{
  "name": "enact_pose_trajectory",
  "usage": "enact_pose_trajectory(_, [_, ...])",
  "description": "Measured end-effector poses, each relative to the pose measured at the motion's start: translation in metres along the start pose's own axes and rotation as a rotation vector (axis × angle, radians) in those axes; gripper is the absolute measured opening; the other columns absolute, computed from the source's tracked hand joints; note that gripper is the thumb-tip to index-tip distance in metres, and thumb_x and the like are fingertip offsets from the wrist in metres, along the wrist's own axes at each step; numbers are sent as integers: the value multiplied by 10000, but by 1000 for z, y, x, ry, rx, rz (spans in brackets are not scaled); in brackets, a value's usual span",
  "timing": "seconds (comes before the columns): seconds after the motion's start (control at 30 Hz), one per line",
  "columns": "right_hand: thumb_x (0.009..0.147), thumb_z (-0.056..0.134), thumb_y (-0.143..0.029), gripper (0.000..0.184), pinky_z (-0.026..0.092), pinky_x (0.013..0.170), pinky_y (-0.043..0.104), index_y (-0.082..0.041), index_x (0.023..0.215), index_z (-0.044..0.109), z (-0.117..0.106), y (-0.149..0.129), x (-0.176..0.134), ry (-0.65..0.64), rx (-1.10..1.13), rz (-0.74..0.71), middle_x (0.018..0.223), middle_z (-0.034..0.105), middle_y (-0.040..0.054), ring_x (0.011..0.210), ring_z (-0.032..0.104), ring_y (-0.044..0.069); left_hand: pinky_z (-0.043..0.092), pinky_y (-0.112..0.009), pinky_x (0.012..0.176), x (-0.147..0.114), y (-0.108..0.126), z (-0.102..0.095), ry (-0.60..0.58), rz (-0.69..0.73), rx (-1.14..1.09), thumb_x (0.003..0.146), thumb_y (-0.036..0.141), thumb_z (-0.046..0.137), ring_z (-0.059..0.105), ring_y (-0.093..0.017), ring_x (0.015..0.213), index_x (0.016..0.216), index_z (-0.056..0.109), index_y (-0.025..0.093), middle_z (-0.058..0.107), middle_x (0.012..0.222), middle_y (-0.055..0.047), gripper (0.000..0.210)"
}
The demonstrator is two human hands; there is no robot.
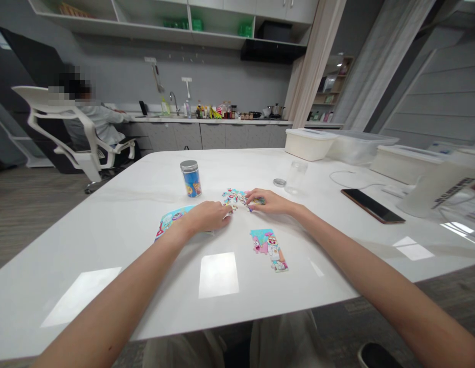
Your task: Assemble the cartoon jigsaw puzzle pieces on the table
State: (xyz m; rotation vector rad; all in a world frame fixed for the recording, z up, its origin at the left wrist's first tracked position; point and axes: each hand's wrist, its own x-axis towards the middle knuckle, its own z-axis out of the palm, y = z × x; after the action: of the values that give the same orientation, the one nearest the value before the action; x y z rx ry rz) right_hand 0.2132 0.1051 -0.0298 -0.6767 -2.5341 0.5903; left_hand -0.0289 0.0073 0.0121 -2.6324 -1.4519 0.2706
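Loose jigsaw puzzle pieces lie in a small heap at mid-table, between my two hands. At the heap's near left edge is my left hand, its fingers curled down together; what they hold, if anything, is hidden. My right hand rests over the heap's right side with fingers apart, tips touching pieces. A joined puzzle section with pink and white cartoon figures lies nearer to me. Partly under my left hand and wrist is a colourful cartoon picture sheet.
Behind the heap stand a blue picture jar with a metal lid and a clear jar beside a loose lid. To the right are a phone, a white pitcher and storage boxes. A person sits back left.
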Motion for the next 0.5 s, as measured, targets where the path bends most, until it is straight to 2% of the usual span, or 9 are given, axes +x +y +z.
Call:
enact_pose_trajectory(0.2, [881, 624, -288, 136, 432, 1059, 400, -225, 972, 702, 0, 2, 0, 1, -30, -4, 1139, 662, 85, 1201, 576, 213, 457, -323, 711, 0, -2, 0, 7, -2, 10, 971, 299, 395, 695, -259, 852, 1280, 598, 196, 720, 947, -140, 384])
enact_pose_trajectory(0.37, [880, 618, -261, 140, 453, 1027, 402, -205, 974, 705, 1, 1, 0, -4, -50, -39, 1116, 666, 87, 1124, 609, 205, 437, -303, 665, 1, -3, 4, 19, 21, -4, 982, 313, 385, 693, -245, 805, 1313, 574, 249, 721, 931, -116, 387])
enact_pose_trajectory(0.5, [868, 639, -279, 168, 463, 1012, 389, -183, 989, 707, 1, 3, 0, 1, -63, -61, 1114, 659, 104, 1109, 616, 206, 435, -302, 665, 2, -3, 7, 36, 13, -2, 979, 320, 379, 696, -249, 812, 1314, 564, 237, 720, 929, -117, 392])
